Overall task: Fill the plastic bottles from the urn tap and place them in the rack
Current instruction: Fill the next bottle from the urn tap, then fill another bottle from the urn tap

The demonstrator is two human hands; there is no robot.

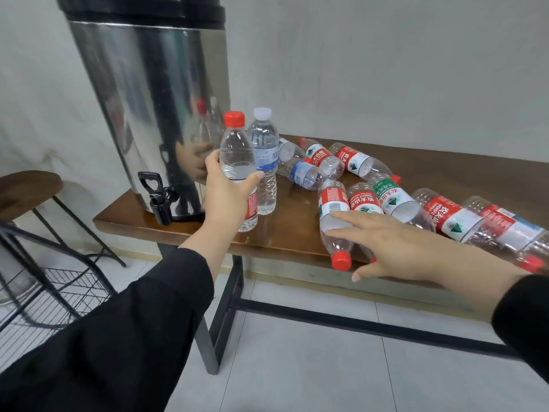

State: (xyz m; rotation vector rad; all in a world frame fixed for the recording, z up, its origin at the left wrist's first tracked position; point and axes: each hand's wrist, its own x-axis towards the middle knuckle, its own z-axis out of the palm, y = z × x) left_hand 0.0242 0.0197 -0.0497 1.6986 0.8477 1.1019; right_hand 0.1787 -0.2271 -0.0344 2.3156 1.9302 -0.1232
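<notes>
The left hand (227,193) grips a red-capped water bottle (237,162) that stands upright near the tabletop's front edge, cap up, its long axis vertical; fingers and thumb curl round its lower half, over the red label. Just behind it, touching or nearly so, stands a white-capped bottle with a blue label (264,162), also upright. The right hand (395,248) reaches out with fingers spread and straight, fingertips resting on a lying red-label bottle (334,221) whose red cap pokes past the front edge of the wooden tabletop (142,217), its long axis running from back to front. Whether the thumb presses anything cannot be told.

The stainless urn (148,99) stands at the left end of the tabletop, its black tap (157,197) overhanging the front-left corner, just left of the held bottle. A jumble of empty bottles (416,200) lies on its side across the middle and right of the tabletop, pointing various ways. A black wire rack (59,295) sits low to the left, beside a wooden stool (28,185).
</notes>
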